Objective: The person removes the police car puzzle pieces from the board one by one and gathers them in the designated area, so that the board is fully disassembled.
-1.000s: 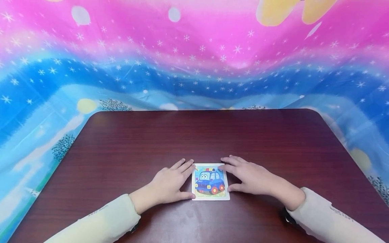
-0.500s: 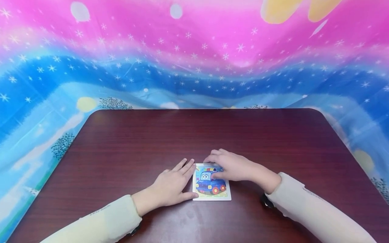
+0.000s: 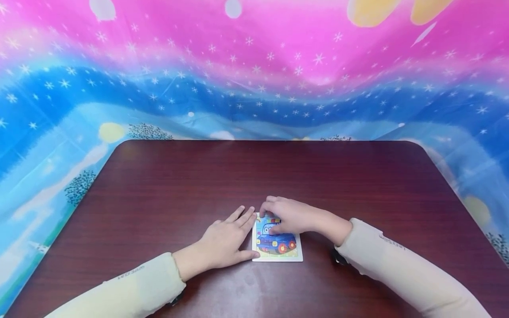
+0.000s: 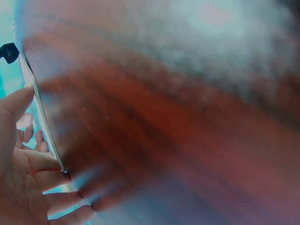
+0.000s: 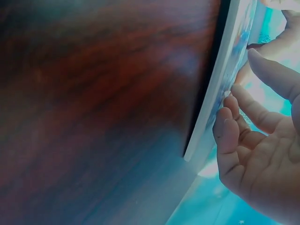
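A small square jigsaw puzzle with a white frame and a blue cartoon police car lies flat on the table. My left hand rests beside it, fingers spread, with index fingertip and thumb tip at its left edge. Bent over the upper part of the picture, my right hand hides some of the car. Its index finger reaches the top left corner area and its thumb is over the car's front. In the right wrist view, the index fingertip meets the puzzle face while the other fingers curl and the thumb stands apart.
The dark red-brown wooden table has rounded far corners. Behind and around it hangs a pink and blue cloth printed with snowflakes. Dark wrist straps show under both pale sleeves.
My right hand has moved left from the puzzle's right edge to over its upper part, its fingers bending. The left hand stays at the left edge, and the puzzle keeps its place.
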The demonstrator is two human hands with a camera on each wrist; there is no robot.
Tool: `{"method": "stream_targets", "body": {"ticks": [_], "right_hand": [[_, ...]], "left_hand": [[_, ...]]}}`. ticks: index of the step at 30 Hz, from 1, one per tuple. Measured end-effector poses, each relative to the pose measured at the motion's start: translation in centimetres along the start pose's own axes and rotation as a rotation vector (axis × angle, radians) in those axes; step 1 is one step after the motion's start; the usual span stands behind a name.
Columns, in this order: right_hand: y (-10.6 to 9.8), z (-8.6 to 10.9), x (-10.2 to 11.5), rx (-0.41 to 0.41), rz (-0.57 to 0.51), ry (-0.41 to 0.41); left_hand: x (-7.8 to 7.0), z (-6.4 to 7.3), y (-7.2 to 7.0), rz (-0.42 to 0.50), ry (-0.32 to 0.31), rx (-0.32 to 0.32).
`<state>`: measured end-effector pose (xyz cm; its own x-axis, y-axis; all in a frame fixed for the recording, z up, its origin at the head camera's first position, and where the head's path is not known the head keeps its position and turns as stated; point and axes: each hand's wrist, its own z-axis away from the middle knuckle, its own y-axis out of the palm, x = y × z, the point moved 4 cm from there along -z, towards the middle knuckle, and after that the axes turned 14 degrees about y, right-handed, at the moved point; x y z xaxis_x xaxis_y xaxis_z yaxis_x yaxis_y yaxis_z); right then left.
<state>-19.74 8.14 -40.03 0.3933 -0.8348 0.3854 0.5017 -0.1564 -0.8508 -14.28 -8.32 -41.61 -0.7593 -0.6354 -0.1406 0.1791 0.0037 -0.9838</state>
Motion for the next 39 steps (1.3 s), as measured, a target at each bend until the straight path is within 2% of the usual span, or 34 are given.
{"method": "stream_targets", "body": {"ticks": [15, 26, 39], "right_hand": [[0.44, -0.21, 0.51, -0.02, -0.049, -0.014], [0.42, -0.31, 0.51, 0.01, -0.091, 0.013], [0.11, -0.94, 0.13, -0.063, -0.121, -0.05]], "left_hand": [[0.35, 0.04, 0.31, 0.026, -0.027, 0.007], [0.27, -0.1, 0.16, 0.029, -0.03, 0.023], [0.21, -0.17, 0.09, 0.035, -0.033, 0.015]]}}
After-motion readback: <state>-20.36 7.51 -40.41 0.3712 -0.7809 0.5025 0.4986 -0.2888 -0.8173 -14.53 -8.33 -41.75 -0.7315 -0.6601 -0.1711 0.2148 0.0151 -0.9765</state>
